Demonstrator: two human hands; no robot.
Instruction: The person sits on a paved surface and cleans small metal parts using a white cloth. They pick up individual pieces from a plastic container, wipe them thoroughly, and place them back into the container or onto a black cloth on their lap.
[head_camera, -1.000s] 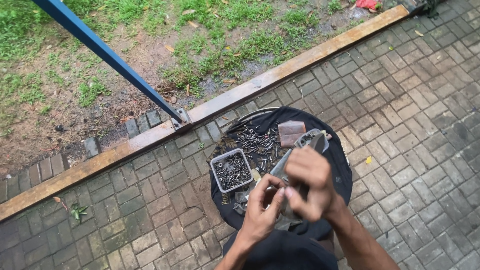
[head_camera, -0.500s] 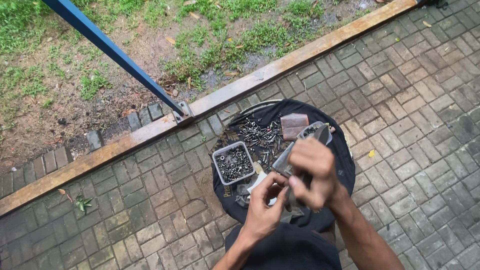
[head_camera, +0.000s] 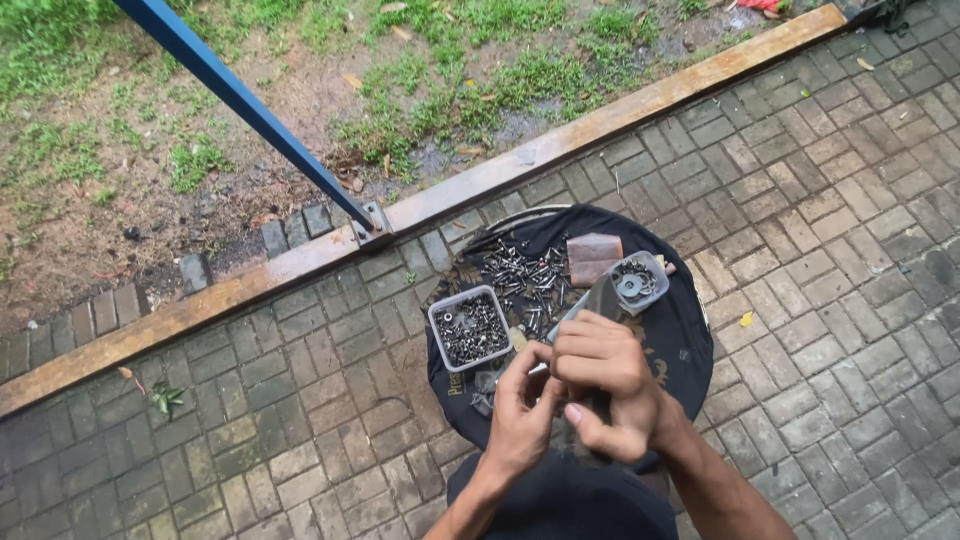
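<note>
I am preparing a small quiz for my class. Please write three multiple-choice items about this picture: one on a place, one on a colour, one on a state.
1. Where does the square plastic tub of small metal parts stand?
A. on the grass
B. on the black cloth
C. on the bare paving

2. What colour is the slanted metal bar?
A. blue
B. red
C. yellow

3. What is the right hand doing?
A. lying flat on the paving
B. hanging empty
C. closed around a grey tool

Answers:
1. B, the tub rests on the black cloth beside the loose screws.
2. A, the bar is plainly blue.
3. C, its fingers wrap the grey tool, with the left hand close beside it.
</note>
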